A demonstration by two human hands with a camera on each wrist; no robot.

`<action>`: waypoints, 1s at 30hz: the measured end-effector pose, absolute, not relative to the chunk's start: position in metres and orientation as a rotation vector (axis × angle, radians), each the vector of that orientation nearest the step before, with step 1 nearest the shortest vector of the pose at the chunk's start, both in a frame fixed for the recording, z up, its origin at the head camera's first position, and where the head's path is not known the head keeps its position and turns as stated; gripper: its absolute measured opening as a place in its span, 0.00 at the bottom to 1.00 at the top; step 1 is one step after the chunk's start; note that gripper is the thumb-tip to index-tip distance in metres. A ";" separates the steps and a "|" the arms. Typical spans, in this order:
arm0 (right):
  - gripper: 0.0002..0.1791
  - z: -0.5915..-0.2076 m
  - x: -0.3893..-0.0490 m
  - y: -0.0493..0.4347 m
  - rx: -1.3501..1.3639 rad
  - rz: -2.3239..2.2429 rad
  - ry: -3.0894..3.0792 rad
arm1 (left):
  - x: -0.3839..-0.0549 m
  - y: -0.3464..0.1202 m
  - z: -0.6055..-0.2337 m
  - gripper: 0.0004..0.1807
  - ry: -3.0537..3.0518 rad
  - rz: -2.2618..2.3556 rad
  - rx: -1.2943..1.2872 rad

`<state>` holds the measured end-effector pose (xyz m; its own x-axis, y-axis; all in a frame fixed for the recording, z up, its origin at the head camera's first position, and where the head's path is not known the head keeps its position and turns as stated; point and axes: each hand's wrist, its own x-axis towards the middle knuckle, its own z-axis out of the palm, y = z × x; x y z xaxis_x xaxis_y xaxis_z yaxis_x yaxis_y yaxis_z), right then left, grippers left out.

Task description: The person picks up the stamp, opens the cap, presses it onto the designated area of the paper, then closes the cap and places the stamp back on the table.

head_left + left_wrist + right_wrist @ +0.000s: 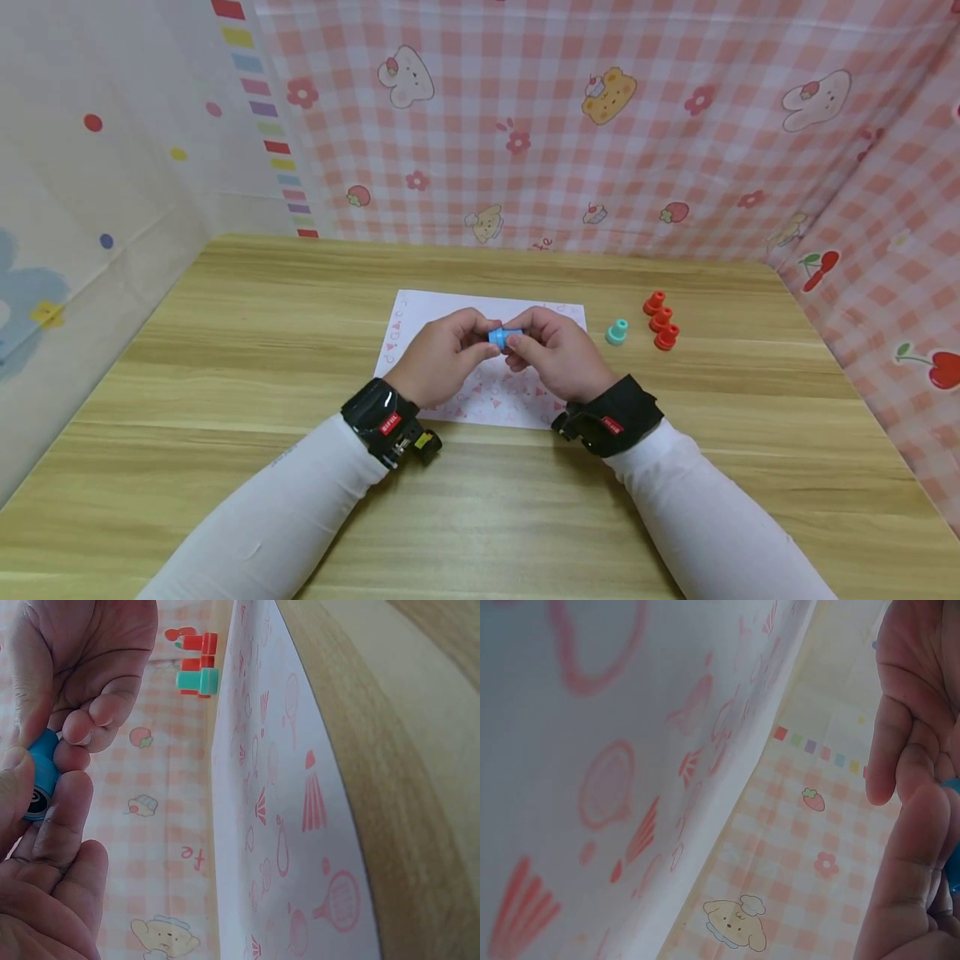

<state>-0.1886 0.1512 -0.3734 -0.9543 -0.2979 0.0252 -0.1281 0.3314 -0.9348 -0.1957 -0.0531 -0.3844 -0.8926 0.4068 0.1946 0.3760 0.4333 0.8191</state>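
Pink gingham cloth [480,50] hangs behind the wooden table [480,525] in front of me, and on the table lies a white paper [420,312] printed with pink shuttlecocks [313,802] and rackets [341,901]. My left hand [441,357] and my right hand [564,352] meet above it. Three red toy stampers [662,319] stand in a slanting row to the right of the paper, with one turquoise stamper [617,332] upright just beside them. The blue stamper [497,337] is up between my hands, off the paper: my left thumb and fingers pinch its wider end, my right ones the narrower. A dark end face [37,801] with a pale mark shows near my left fingers; whether a cap is on, I cannot tell. I judge that I am working at one end of it, which calls for a firm pinch on both ends and a straight pull or twist
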 end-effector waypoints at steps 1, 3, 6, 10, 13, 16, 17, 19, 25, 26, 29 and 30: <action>0.08 -0.373 -0.189 0.151 -0.394 -1.690 2.437 | -0.196 -0.053 -0.385 0.05 2.634 1.491 0.716; 0.08 -0.373 -0.188 0.151 -0.394 -1.693 2.438 | -0.196 -0.054 -0.385 0.05 2.636 1.496 0.714; 0.08 -0.374 -0.189 0.150 -0.398 -1.705 2.437 | -0.196 -0.054 -0.385 0.05 2.640 1.502 0.711; 0.08 -0.374 -0.189 0.150 -0.408 -1.726 2.425 | -0.196 -0.054 -0.385 0.05 2.641 1.511 0.701; 0.08 -0.375 -0.189 0.150 -0.414 -1.734 2.417 | -0.195 -0.054 -0.384 0.06 2.639 1.520 0.693; 0.08 -0.376 -0.189 0.150 -0.419 -1.742 2.406 | -0.195 -0.054 -0.384 0.06 2.635 1.529 0.689; 0.08 -0.376 -0.190 0.150 -0.420 -1.746 2.403 | -0.195 -0.054 -0.384 0.06 2.634 1.529 0.687; 0.08 -0.377 -0.191 0.151 -0.425 -1.761 2.394 | -0.195 -0.054 -0.383 0.06 2.633 1.532 0.680; 0.09 -0.379 -0.194 0.155 -0.422 -1.865 2.305 | -0.196 -0.054 -0.382 0.07 2.620 1.563 0.629; 0.09 -0.379 -0.195 0.156 -0.419 -1.892 2.271 | -0.196 -0.054 -0.382 0.08 2.621 1.557 0.625; 0.09 -0.378 -0.197 0.164 -0.400 -1.964 2.162 | -0.197 -0.054 -0.383 0.10 2.651 1.520 0.618; 0.09 -0.378 -0.198 0.167 -0.397 -1.988 2.118 | -0.197 -0.054 -0.383 0.11 2.665 1.508 0.619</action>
